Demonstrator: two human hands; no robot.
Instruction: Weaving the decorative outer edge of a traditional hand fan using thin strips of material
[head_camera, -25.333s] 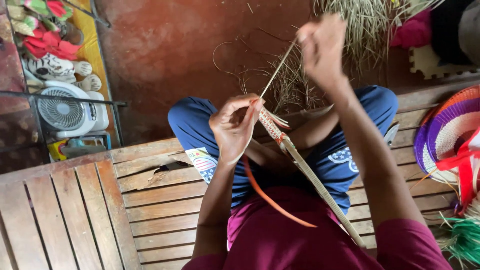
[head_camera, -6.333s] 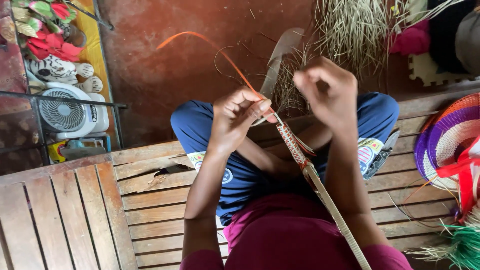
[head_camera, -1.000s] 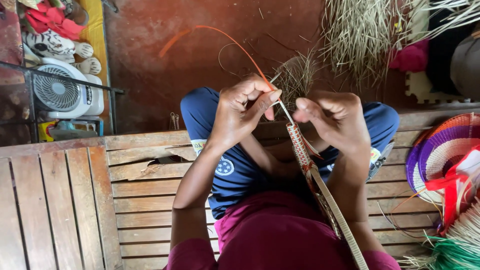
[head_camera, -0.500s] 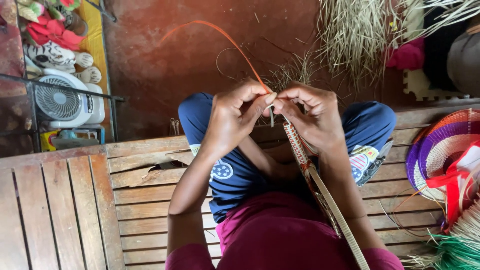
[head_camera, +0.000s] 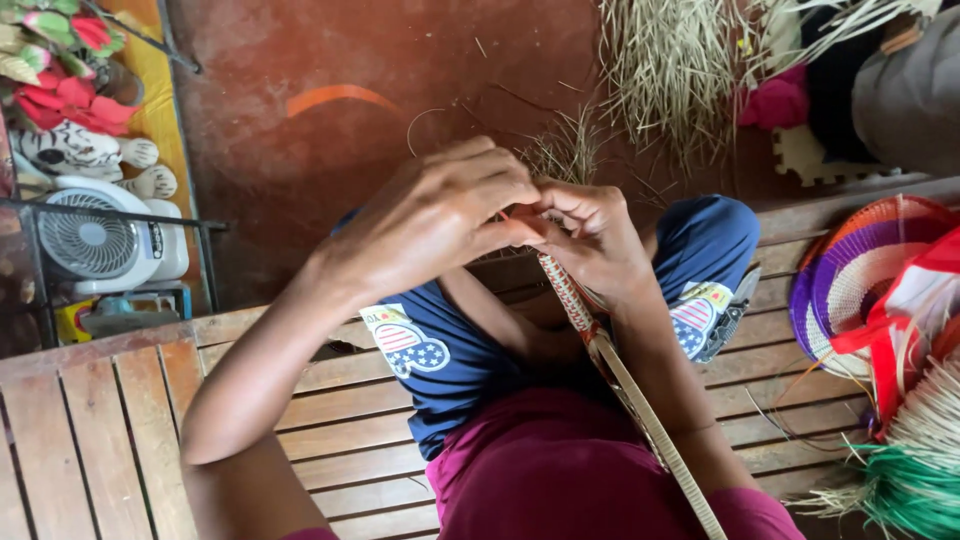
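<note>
at nine o'clock in the view a white fan (head_camera: 95, 240) stands on the red floor (head_camera: 300, 60), with a striped soft toy (head_camera: 75, 150) just above it, well apart from the work. moving toward the centre, the left hand (head_camera: 440, 215) is curled over, fingers bunched and closed at the tips on something thin at the top end of the strip (head_camera: 600, 350); an orange strand (head_camera: 335, 95) arcs away at eleven o'clock of that hand, blurred. the right hand (head_camera: 590, 235) touches the left at the same spot, its fingers pinched shut on the strip's wrapped end. the strip, a flat woven band with red-and-white binding near the top and bare pale length below, runs from between the hands down toward five o'clock across the lap.

judging by the pinch, the step in hand looks like tightening or tucking one wrap of the binding; a next move would call for keeping the strand taut while the fingers shift.

at twelve to one o'clock lies a heap of dry straw (head_camera: 670, 60); at three o'clock a coloured woven fan (head_camera: 850, 290) rests on the wooden bench (head_camera: 90, 400).

the exact contact point is hidden under the left knuckles, whether a needle is held cannot be told, and the strip's lower end is cut off by the frame.
</note>
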